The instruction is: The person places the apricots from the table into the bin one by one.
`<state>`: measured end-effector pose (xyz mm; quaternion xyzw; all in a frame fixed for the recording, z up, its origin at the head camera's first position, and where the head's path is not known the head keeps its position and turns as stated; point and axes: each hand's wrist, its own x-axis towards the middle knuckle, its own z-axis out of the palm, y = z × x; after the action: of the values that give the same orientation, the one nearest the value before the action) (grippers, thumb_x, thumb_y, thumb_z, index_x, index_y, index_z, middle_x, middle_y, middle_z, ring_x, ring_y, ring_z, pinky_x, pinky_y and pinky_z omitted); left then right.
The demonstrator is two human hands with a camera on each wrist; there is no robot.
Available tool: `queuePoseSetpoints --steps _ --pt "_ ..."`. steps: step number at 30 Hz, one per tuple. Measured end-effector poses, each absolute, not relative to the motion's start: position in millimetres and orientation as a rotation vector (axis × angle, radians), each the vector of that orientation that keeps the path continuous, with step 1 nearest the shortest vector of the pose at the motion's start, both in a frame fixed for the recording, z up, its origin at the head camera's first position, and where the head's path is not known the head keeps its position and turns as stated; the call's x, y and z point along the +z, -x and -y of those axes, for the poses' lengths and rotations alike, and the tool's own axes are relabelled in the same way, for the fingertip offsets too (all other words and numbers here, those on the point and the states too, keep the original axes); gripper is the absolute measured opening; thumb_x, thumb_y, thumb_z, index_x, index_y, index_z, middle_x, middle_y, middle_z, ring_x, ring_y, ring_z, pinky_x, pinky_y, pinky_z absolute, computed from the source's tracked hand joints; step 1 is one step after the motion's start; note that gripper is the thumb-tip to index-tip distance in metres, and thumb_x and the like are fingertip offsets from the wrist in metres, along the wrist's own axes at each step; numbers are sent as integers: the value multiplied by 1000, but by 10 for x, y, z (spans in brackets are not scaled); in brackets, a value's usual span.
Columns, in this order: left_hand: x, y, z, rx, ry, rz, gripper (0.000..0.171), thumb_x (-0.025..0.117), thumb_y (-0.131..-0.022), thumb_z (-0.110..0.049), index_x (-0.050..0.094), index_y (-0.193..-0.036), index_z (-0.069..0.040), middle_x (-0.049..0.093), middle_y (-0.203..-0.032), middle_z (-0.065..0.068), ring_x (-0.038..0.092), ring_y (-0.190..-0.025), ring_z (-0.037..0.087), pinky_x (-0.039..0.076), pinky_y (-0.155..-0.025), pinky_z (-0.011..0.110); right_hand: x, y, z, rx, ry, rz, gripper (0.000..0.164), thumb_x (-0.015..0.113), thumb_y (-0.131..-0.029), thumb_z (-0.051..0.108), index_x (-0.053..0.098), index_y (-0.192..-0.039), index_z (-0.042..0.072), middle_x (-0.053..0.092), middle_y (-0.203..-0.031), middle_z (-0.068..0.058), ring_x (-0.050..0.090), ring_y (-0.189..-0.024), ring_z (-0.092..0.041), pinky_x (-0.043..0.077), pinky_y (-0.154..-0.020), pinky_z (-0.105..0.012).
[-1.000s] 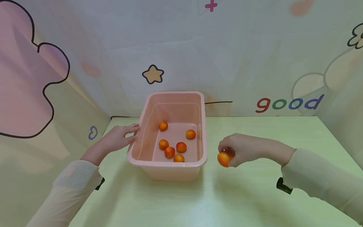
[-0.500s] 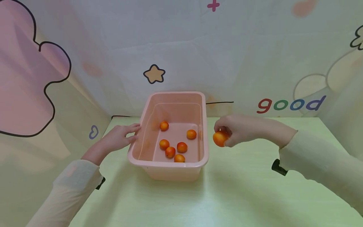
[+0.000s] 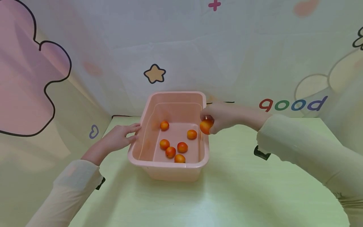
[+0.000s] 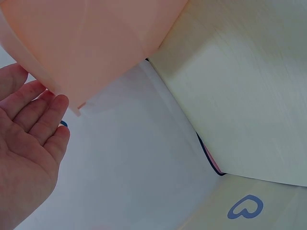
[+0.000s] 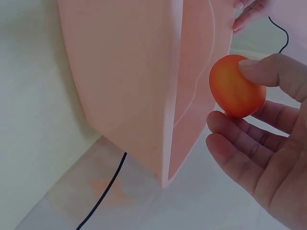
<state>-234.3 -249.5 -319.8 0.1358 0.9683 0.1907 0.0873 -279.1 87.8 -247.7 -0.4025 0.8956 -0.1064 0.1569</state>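
In the head view a pink plastic tub stands on the pale green table. Several small, smooth orange-red fruits lie on its floor, among them one fruit at the back left and another fruit at the right. My right hand pinches one more orange-red fruit between thumb and fingers, over the tub's right rim. The right wrist view has this fruit just above the open top. My left hand touches the left rim with loosely straight fingers; its palm shows in the left wrist view.
Behind the tub hangs a light cloth backdrop with a printed star and coloured lettering. The table extends to the right and in front of the tub. Cloth also hangs along the left side.
My right hand has risen and moved left with the fruit, from beside the tub to above its right rim. The left hand and the fruits in the tub have stayed put.
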Motion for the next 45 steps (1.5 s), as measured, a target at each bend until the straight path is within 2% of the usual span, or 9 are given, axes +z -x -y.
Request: queuePoseSetpoints --steps 18,30,35,45 --pt "-3199 2349 2506 560 -431 -2897 49 52 -88 -18 38 -134 -8 35 -140 11 38 -123 37 36 -94 53 -2485 3050 -222 -198 1014 -2573 17 68 -71 11 60 -86 13 59 -82 0 53 -76 -18 47 -65 -23" --pt "-3182 2358 2491 566 -415 -2896 49 52 -88 -17 37 -134 -8 36 -139 11 40 -122 36 39 -92 52 -2519 3244 22 -227 977 -2623 8 65 -74 13 61 -78 18 56 -79 1 52 -75 -15 43 -62 -23" --pt "-3181 2359 2494 564 -404 -2891 49 52 -88 -17 37 -134 -8 35 -140 11 38 -123 36 37 -94 52 -2547 3278 100 -291 844 -2657 12 66 -74 15 61 -81 23 56 -86 4 51 -82 -15 46 -70 -25" --pt "-3197 2338 2497 574 -389 -2888 49 52 -88 -18 38 -134 -9 35 -140 10 38 -123 36 37 -93 53 -2762 3405 231 -485 686 -2560 17 71 -73 14 61 -86 19 56 -91 1 49 -89 -17 47 -76 -27"
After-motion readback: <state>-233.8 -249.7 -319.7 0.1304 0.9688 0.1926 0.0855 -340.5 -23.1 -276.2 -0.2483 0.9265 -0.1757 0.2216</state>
